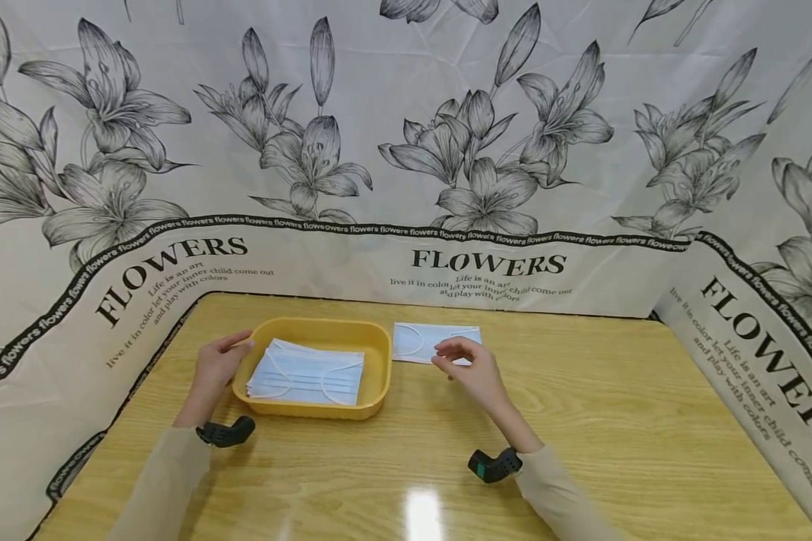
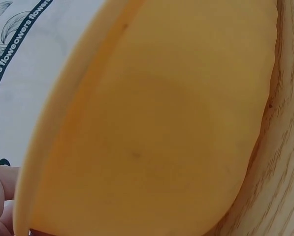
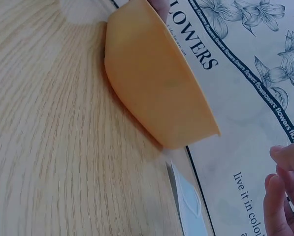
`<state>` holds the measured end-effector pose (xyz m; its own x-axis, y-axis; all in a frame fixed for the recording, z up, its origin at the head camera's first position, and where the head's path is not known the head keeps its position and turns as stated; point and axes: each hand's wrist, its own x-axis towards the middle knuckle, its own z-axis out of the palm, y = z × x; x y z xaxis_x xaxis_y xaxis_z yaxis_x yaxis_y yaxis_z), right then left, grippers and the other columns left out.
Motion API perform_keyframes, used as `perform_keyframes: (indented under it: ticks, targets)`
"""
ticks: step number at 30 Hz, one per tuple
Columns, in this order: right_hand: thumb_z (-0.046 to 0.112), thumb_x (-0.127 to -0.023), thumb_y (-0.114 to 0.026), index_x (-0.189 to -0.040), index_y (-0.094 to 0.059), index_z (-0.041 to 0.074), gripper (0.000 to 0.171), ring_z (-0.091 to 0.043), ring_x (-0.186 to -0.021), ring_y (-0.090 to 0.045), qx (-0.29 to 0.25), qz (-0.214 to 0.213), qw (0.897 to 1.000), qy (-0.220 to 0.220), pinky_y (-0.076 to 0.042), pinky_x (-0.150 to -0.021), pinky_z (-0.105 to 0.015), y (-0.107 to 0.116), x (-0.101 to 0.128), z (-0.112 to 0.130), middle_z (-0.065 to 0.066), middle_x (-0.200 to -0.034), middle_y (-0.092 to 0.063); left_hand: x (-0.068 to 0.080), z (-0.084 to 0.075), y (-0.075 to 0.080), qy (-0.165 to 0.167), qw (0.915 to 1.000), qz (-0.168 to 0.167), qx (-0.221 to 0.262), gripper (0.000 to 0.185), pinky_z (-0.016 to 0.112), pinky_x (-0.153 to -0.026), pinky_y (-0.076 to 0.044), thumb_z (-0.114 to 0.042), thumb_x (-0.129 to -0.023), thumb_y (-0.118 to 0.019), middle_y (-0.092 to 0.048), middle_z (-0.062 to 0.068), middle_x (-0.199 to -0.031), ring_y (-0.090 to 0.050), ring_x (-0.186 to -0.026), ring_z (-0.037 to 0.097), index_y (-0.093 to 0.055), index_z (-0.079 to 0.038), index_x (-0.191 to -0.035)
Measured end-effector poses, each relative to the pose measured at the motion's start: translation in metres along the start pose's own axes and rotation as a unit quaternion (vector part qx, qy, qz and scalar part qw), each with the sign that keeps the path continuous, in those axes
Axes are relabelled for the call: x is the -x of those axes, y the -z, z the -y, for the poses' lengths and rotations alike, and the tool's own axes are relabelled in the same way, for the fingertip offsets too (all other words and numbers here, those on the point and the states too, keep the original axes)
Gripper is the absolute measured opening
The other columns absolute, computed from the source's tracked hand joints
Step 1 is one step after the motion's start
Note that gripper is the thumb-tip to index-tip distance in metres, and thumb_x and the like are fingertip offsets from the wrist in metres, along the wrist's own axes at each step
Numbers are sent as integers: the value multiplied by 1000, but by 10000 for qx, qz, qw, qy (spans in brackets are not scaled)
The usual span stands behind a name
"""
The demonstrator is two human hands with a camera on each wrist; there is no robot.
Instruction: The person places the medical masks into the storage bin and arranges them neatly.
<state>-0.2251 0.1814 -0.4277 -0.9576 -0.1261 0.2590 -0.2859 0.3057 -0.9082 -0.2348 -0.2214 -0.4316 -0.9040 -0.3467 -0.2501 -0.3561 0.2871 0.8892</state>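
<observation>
Head view: yellow tray (image 1: pixel 376 353) w/ mask stack (image 1: pixel 307 373) is steadied on table (image 1: pixel 616 421) by left hand (image 1: pixel 218 364), fingers relaxed against rim. Right hand (image 1: pixel 465 363) hovers loosely over single mask (image 1: pixel 419 340), nothing gripped.
Left wrist: tray wall (image 2: pixel 156 128) only.
Right wrist: fingers (image 3: pixel 284 196) curled, empty. Risk: mask could be nudged off-position by a brush.

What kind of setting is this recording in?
Probably a staged recording booth: a wooden table walled by a flower-printed curtain on three sides, holding only a yellow tray of face masks.
</observation>
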Motion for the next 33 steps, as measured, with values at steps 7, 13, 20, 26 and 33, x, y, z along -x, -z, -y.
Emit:
perform_keyframes:
  ticks: [7, 13, 20, 26, 33]
  targets:
    - [9, -84, -73, -100, -70, 0, 19, 0, -78, -58, 523, -249, 9981, -213, -51, -63, -20, 23, 0, -9, -17, -94, -69, 0, -1, -1, 14, 9999, 107, -1, 46, 18, -55, -43, -27, -97, -54, -53, 22, -134, -50, -68, 1, -51, -8, -139]
    - [9, -83, -74, -102, -69, -2, 23, 0, -81, -58, 712, -292, 9967, -257, -51, -66, -19, 36, 0, -17, -18, -98, -69, -1, 1, -1, 3, 9999, 124, -29, 46, 16, -59, -45, -28, -97, -54, -53, 22, -135, -52, -76, 2, -51, -8, -139]
    - [11, -84, -74, -105, -69, -1, 25, -22, -91, -63, 1033, -301, 9937, -322, -51, -72, -21, 47, -1, -24, -17, -103, -69, 0, 3, 1, -19, 10000, 94, -17, 45, 19, -54, -42, -27, -97, -55, -55, 19, -129, -48, -65, 2, -53, -8, -138]
    - [11, -86, -72, -109, -67, -1, 26, -28, -97, -62, 1421, -273, 9882, -496, -50, -76, -18, 58, -7, -32, -17, -107, -68, 0, 3, 1, -8, 10000, 48, 9, 45, 19, -54, -42, -28, -97, -56, -56, 21, -129, -49, -67, 2, -53, -8, -138]
    - [9, -85, -72, -113, -66, 0, 30, -32, -98, -62, 1541, -342, 9861, -528, -49, -76, -18, 71, -14, -44, -20, -109, -67, 0, 4, 2, -118, 9999, 99, 37, 46, 21, -50, -40, -28, -96, -57, -60, 21, -124, -49, -61, 2, -53, -7, -137]
